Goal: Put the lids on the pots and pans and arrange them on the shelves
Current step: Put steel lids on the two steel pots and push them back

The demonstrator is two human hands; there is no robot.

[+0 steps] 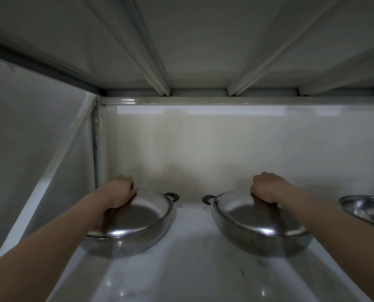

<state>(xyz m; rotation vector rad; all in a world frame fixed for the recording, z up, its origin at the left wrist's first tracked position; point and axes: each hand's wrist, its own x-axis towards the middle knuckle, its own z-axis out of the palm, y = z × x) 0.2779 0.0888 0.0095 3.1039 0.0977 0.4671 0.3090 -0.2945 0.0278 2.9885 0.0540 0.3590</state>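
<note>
Two shiny steel pans with steel lids stand side by side on a white shelf (188, 269). The left pan (125, 243) carries its lid (138, 216), and my left hand (120, 190) lies curled over the lid's far top, hiding the knob. The right pan (262, 240) also carries a lid (253, 216); my right hand (266, 188) is closed over its top centre. A black side handle shows on each pan, facing the gap between them.
A third steel pan or lid (368, 208) is cut off at the right edge of the shelf. The white back wall (225, 144) stands just behind the pans, a side panel on the left, and the ribbed underside of the upper shelf (203, 51) hangs overhead.
</note>
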